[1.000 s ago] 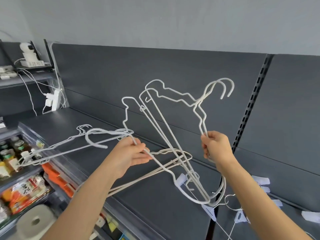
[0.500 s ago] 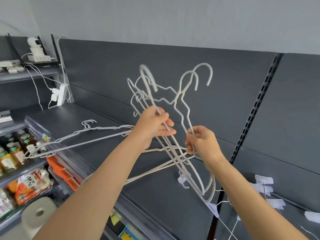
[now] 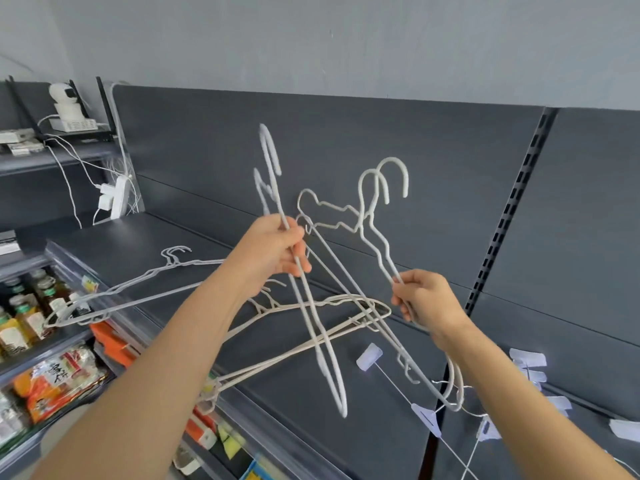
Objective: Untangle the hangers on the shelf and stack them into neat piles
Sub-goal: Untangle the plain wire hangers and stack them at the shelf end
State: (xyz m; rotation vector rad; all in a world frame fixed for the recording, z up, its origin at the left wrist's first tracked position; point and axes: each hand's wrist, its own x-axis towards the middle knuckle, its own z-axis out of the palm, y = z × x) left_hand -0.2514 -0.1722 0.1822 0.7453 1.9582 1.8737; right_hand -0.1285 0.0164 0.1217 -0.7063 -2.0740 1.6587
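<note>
White hanger (image 3: 323, 363) gripped by left hand (image 3: 273, 251) fingers; right hand (image 3: 426, 299) fingers pinch 2 hangers (image 3: 388, 263).

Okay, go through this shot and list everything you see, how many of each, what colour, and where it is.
raised hangers: count unclear, white, upright in the left hand
hanger pair: two, white, hooks up, in the right hand
stacked hangers: about three, pale grey, on the shelf at left
loose hangers: several, cream, on the shelf under the hands
shelf: one, dark grey
clips: several, pale, on strings at right
power strip: one, white, back left
camera: one, white, upper left
bottles: several, lower left
snack packets: orange, below the bottles
left hand: grips raised hangers
right hand: grips hanger pair
</note>
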